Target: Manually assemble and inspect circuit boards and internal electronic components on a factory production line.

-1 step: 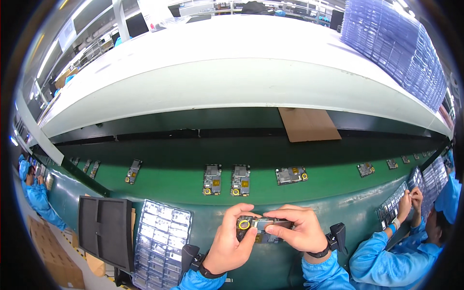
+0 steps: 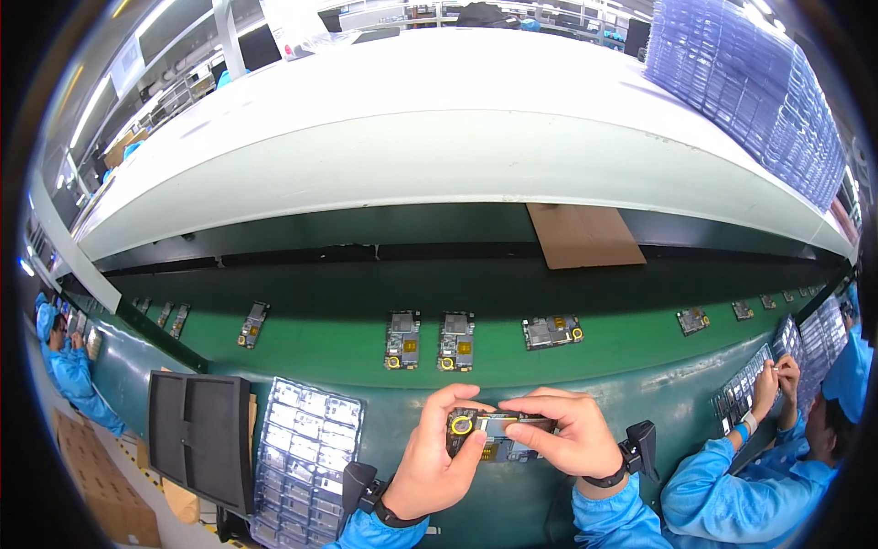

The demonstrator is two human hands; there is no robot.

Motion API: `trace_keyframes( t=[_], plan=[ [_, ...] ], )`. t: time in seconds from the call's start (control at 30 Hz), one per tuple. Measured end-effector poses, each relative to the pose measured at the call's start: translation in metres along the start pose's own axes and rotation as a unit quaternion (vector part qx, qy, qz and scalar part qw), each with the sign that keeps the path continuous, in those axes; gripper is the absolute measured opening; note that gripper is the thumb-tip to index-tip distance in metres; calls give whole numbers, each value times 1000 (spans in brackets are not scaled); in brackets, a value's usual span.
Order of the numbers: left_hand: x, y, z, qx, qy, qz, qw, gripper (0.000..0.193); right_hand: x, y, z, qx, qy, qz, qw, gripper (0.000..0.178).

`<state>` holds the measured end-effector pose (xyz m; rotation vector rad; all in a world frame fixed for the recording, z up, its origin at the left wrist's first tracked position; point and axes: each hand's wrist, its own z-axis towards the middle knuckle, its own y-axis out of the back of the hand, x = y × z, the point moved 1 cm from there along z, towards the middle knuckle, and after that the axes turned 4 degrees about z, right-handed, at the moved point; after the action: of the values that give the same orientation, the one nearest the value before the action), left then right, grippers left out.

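Note:
A dark circuit board (image 2: pixel 496 452) with a yellow ring at its left end is held level over the near edge of the green bench. My left hand (image 2: pixel 437 465) grips the left end, its thumb on the front beside the ring. Around the right end closes my right hand (image 2: pixel 578 443), with its thumb pressed near a silvery patch at the middle. Fingers of both hands cover the board's back edge. Just beyond my hands, two similar boards (image 2: pixel 402 340) (image 2: pixel 455 341) lie side by side on the green belt (image 2: pixel 320 352), and another board (image 2: pixel 552 332) lies crosswise to their right.
Left of me stand a clear compartment tray (image 2: pixel 306 457) holding parts and a black foam-lined tray (image 2: pixel 197 439). A white shelf (image 2: pixel 439 156) overhangs the belt, with stacked clear trays (image 2: pixel 745 91) on top. Close at right, a co-worker's sleeve (image 2: pixel 732 494) reaches toward another tray (image 2: pixel 743 389).

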<state>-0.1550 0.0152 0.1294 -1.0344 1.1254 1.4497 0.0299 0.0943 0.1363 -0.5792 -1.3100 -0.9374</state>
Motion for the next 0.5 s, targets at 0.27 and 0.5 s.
trace_keyframes(
  t=[0.27,0.5],
  plan=[
    [9,16,7,36,48,-64,996,43,5,-5,3,-7,13,-57,998,22],
    [50,45,31,48,94,117,987,20,0,1,16,-106,119,-215,964,29]
  ],
)
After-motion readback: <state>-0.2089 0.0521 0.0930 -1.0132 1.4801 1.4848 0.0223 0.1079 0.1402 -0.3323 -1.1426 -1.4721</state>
